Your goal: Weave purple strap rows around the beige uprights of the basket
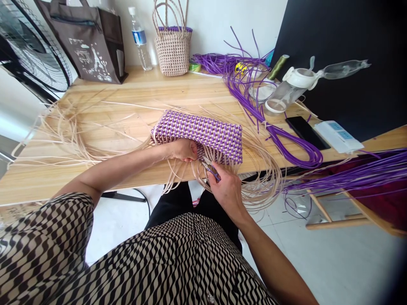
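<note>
A purple and beige woven basket piece (200,131) lies on its side near the table's front edge, with long loose beige strands (265,169) fanning out from it. My left hand (185,150) is closed at its open side, fingers pressed together; what they pinch is too small to make out. In my right hand (224,186) is a small pair of cutters (211,170), their tips pointing at the strands beside my left fingers.
On the wooden table (133,91) stand a brown bag (92,46), a water bottle (140,42), a finished basket (173,51) and a clear jug (288,91). Purple strands (254,106), a black phone (307,132) and a white packet (338,135) lie at the right. A fan (28,42) stands left.
</note>
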A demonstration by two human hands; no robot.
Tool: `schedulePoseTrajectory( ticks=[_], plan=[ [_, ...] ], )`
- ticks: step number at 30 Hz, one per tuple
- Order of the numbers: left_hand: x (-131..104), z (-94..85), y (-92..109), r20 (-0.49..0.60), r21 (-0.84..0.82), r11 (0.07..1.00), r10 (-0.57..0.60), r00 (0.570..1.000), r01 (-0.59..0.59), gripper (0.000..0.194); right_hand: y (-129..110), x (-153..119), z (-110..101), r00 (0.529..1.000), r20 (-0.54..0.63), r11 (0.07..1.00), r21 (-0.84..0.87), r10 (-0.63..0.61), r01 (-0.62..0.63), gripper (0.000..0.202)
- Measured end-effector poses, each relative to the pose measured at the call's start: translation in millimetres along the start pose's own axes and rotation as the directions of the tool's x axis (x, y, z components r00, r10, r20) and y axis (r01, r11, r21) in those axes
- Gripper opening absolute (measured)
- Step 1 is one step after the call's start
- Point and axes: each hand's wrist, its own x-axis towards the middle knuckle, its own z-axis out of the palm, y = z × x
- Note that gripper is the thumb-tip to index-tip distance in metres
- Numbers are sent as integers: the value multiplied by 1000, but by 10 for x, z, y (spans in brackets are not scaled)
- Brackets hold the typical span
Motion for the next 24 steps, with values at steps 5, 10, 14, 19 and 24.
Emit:
schedulePoseTrajectory(
  ticks=[5,10,14,19,24],
  plan=[
    [12,2,-23,-15,15,1000,-11,1000,11,9,34,-26,83,998,-2,988,135,69,-68,42],
    [30,-23,-45,3,1,1000,-23,1000,23,3,33,-128,192,991,-104,973,223,83,-58,40],
    [23,-34,-32,11,-7,1000,-3,1000,3,2,18,-186,256,983,-174,971,238,56,-13,38],
    [37,-27,-4,9,24,999,-29,1000,28,8,26,-216,314,970,-242,971,237,30,30,37],
    [82,-64,-30,57,36,999,1,998,-3,8,48,-222,331,966,-257,970,235,10,52,37]
  ],
)
